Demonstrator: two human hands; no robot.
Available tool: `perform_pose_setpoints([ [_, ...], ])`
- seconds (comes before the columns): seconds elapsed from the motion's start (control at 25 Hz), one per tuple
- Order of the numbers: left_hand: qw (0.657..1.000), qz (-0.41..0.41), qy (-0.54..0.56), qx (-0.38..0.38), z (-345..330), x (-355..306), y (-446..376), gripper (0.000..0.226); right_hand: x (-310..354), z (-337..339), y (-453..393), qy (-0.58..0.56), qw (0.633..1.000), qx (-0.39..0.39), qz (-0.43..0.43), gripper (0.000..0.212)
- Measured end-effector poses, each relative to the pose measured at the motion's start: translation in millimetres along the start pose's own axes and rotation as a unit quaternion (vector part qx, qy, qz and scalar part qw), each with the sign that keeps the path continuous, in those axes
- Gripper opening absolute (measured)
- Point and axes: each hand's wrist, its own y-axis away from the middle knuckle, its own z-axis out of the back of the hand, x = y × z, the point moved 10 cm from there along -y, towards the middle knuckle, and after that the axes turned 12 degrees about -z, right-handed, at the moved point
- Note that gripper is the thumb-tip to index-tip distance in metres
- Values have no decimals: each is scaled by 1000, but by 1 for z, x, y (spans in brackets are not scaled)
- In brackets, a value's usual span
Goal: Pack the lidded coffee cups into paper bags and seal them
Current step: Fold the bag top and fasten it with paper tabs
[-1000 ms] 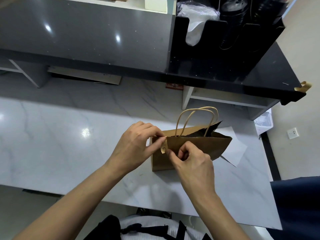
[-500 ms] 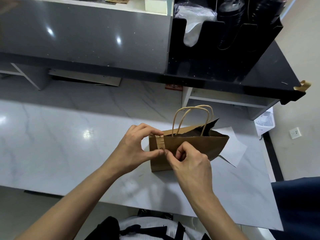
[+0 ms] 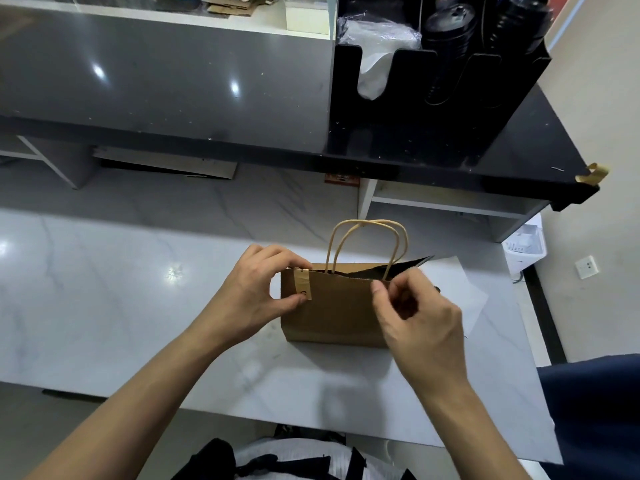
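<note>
Marble counter [image 3: 104, 306] bears paper bag [image 3: 339, 313].

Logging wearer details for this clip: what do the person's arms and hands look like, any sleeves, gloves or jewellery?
Both forearms are bare up to the frame edge, with no sleeves showing. The left hand and right hand wear no gloves; no rings, watch or wristbands are visible.

The paper bag [image 3: 334, 311] stands upright on the table [image 3: 104, 299], toward its right edge. A tape strip [image 3: 302, 284] lies over the bag's top left corner. The left hand [image 3: 258, 292] is at that corner; the right hand [image 3: 420, 317] is at the bag's right end. A sheet of paper [image 3: 465, 294] lies behind and right of the bag. A raised shelf [image 3: 173, 84] runs along the table's far edge, carrying a cup holder [image 3: 433, 109] at its right end.
</note>
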Motion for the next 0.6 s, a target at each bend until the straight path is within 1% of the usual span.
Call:
perform_pose_setpoints([
  [0.08,1000,-5,-7,0,4,1,-2,44,0,23,-6,8,998,-42,49,24],
  [0.16,1000,-5,-16,3,6,3,-3,45,-6,33,-13,41,995,-49,73,32],
  [0.2,1000,-4,-19,5,6,3,-3,45,-12,33,-17,54,996,-35,69,37],
  [0.28,1000,-2,-23,8,6,2,-4,44,-21,30,-23,65,996,-3,54,38],
  [0.44,999,0,-32,13,6,0,-5,45,-33,22,-30,82,995,44,42,31],
  [0.6,999,4,-42,25,5,-1,-5,44,-36,13,-35,78,991,84,66,22],
])
